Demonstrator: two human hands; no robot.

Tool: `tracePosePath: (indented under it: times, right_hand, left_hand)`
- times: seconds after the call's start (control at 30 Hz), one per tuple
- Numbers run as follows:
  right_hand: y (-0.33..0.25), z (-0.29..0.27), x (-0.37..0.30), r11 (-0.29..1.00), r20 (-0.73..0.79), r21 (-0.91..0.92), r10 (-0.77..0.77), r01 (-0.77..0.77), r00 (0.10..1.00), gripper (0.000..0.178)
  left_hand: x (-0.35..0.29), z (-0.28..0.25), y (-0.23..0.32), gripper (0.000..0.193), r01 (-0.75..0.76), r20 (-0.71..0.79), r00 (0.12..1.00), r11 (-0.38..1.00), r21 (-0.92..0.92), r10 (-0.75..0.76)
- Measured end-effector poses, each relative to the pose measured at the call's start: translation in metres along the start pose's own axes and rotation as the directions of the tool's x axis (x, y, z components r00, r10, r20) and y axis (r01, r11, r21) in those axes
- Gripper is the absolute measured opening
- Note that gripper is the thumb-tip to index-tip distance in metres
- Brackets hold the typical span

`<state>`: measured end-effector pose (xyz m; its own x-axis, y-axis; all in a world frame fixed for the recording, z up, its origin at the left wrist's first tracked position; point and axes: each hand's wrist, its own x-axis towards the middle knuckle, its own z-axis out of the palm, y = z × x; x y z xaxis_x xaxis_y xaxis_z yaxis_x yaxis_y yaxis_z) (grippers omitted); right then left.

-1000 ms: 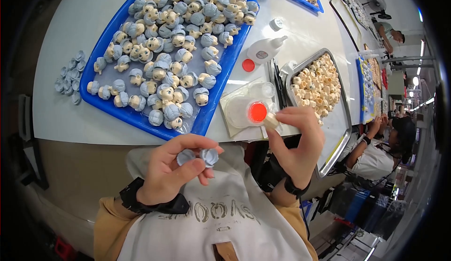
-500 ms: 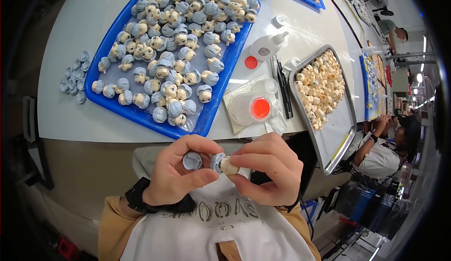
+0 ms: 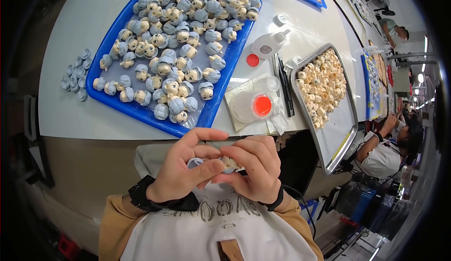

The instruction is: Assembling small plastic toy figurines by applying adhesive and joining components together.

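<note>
Above my lap, in front of the table edge, my two hands meet. My right hand (image 3: 257, 166) pinches a small cream doll head (image 3: 229, 162) with a pale blue part at its underside, mostly hidden by fingers. My left hand (image 3: 181, 169) is curled around a hollow pale blue hair piece (image 3: 193, 163), its thumb reaching to the doll head. Ahead lies a blue tray (image 3: 206, 120) of many doll heads with blue hair. To its left is a pile of loose blue hair pieces (image 3: 77, 75). A metal tray (image 3: 345, 146) holds cream face pieces (image 3: 322, 85).
Between the trays stand a white squeeze bottle (image 3: 268, 45), a pot of red-orange liquid (image 3: 262, 105) on a pad, a red disc (image 3: 252, 60), a white cap (image 3: 280, 20) and dark slim tools (image 3: 285, 87). A co-worker (image 3: 376, 143) sits at right.
My hands have drawn together and the right one moved left. The doll head has turned, so its blue part now points downward; the loose hair piece is more covered by my left fingers.
</note>
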<state>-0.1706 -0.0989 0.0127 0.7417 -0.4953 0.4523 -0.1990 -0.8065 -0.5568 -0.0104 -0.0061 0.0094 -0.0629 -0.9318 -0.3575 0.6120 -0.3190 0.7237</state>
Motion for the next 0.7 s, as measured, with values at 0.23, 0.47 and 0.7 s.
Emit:
tracePosePath:
  times: [0.23, 0.47, 0.7]
  right_hand:
    - [0.004, 0.006, -0.006, 0.992, -0.17, 0.112, -0.032, 0.051, 0.985, 0.048]
    - [0.011, -0.011, -0.013, 0.944, -0.122, 0.323, 0.119, -0.074, 0.985, 0.074]
    - [0.061, -0.114, -0.05, 0.827, -0.469, -0.228, 0.37, -0.514, 0.802, 0.028]
  left_hand:
    - [0.006, -0.015, -0.003, 0.03, -0.056, 0.167, 0.986, 0.961, 0.27, 0.01]
    - [0.016, -0.016, 0.008, 0.049, -0.102, -0.081, 0.991, 0.995, -0.001, 0.102]
    - [0.011, -0.012, 0.014, 0.046, -0.074, 0.06, 0.996, 0.997, 0.02, 0.073]
